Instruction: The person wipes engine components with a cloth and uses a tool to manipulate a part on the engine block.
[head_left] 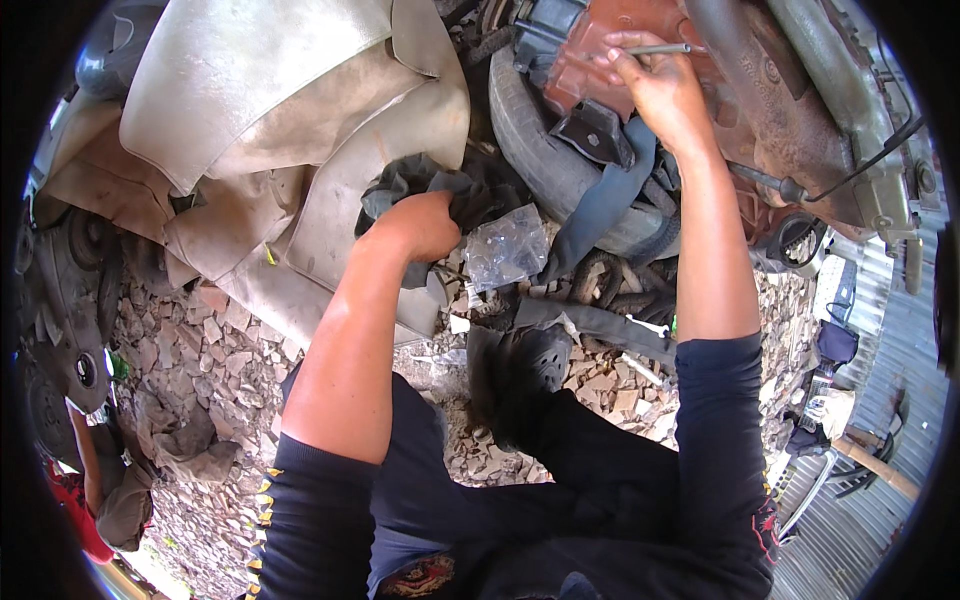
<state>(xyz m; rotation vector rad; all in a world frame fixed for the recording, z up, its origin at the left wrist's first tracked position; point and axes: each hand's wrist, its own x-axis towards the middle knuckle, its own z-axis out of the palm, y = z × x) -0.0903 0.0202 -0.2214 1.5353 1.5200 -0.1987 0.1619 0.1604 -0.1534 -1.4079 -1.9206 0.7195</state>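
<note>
Closest in were the person's dark sleeves (720, 420), w/ bare forearms reaching up fr. them over dark trousers (610, 460). The rt hand (655, 85) was closed on a short grey metal rod (662, 49), pinched betw. thumb and fingers, up over the reddish-brown engine casing (585, 75). The L hand (425, 225) was curled against a crumpled dark rag (400, 185), lying by the edge of the big pale vinyl sheets (260, 70); its fingertips were hidden, so I couldn't tell how firmly, if at all, it gripped. Rod prob. stiff, fairly light for metal, hard to damage; might've slid a bit if oily, tho I couldn't see any oil. Best hold, I'd say: thumb and fingers round the shank, approx. mid-length, leaving the ends free. Rag prob. soft, limp, v. light; a bunched handful would've done better than a corner. As for looks: rod was straight, slim, round, dull grey, w/ one end poking out to the rt past the thumb; rag was charcoal to near-black, heavily folded, its lower edges lost in shadow. Just beside the L hand lay a crinkled clear plastic bag (507, 247), w/ a worn tyre (525, 140) beyond, nearer the casing.
</note>
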